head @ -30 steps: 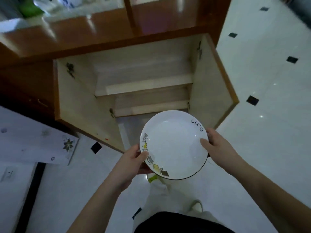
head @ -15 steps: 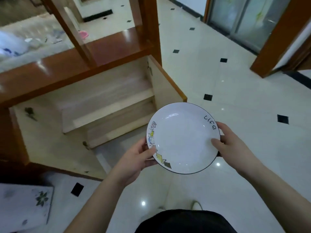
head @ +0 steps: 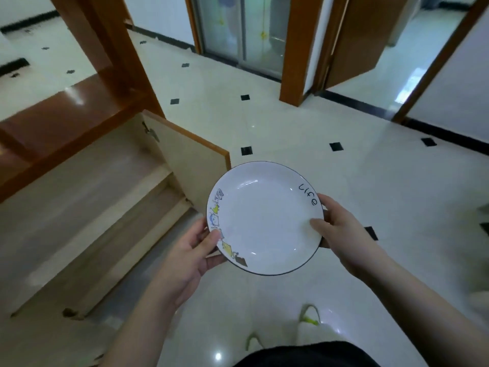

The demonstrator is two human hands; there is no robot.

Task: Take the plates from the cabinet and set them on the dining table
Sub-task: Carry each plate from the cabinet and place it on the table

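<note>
Underfoot and across most of the view spreads the pale glossy floor (head: pixel 304 123), set with small black diamond tiles; on the left stands the wooden cabinet (head: pixel 87 165), its pale interior shelves showing and its door (head: pixel 190 157) swung open toward the middle of the view; beyond it, at the top, a glass sliding door (head: pixel 243 30) sits in a brown wooden frame, with a brown door (head: pixel 354 41) ajar to its right; held in the air in front of the person, to the right of the cabinet door and clear of it, is the white plate (head: pixel 264 218), dark-rimmed, with small cartoon figures along its left edge and the word "Life" on its upper right rim, tilted slightly toward the camera; the left hand (head: pixel 185 258) grips the plate's left rim, thumb on top and fingers curled beneath; the right hand (head: pixel 341 234) grips the right rim the same way, thumb lying on the plate's inner face and fingers under it
</note>
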